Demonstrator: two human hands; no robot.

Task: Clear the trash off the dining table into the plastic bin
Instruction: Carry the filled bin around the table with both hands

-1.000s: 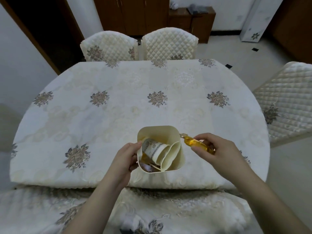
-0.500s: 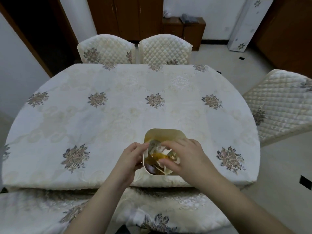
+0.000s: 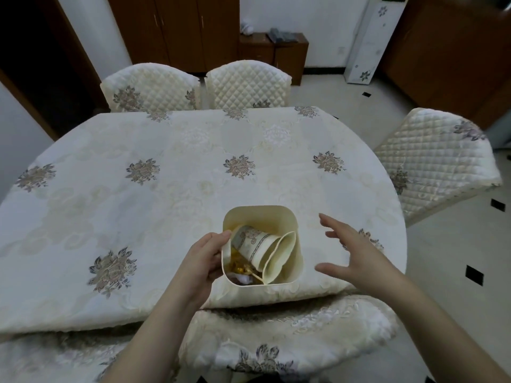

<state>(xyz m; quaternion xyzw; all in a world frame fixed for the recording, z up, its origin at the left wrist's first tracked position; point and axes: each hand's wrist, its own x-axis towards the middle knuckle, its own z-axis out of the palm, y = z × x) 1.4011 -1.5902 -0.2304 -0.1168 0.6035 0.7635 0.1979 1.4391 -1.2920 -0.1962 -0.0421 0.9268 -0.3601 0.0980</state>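
Observation:
A cream plastic bin [image 3: 260, 212] stands near the front edge of the dining table [image 3: 166, 189]. Inside it lie a patterned paper cup [image 3: 253, 244] on its side, a yellow wrapper [image 3: 239, 268] and a scrap of white paper [image 3: 243, 279] at the bottom. My left hand [image 3: 204, 261] grips the bin's left rim. My right hand [image 3: 351, 252] hovers just right of the bin, fingers spread, holding nothing.
The table wears a cream floral cloth. Two quilted chairs [image 3: 243, 87] stand at the far side, another chair [image 3: 431, 167] at the right, and one chair back [image 3: 290, 335] right below me. A wooden cabinet [image 3: 273, 53] stands by the back wall.
My right hand carried the yellow wrapper over the bin, let it go inside and has drawn back to the right, empty. My left hand stayed on the rim.

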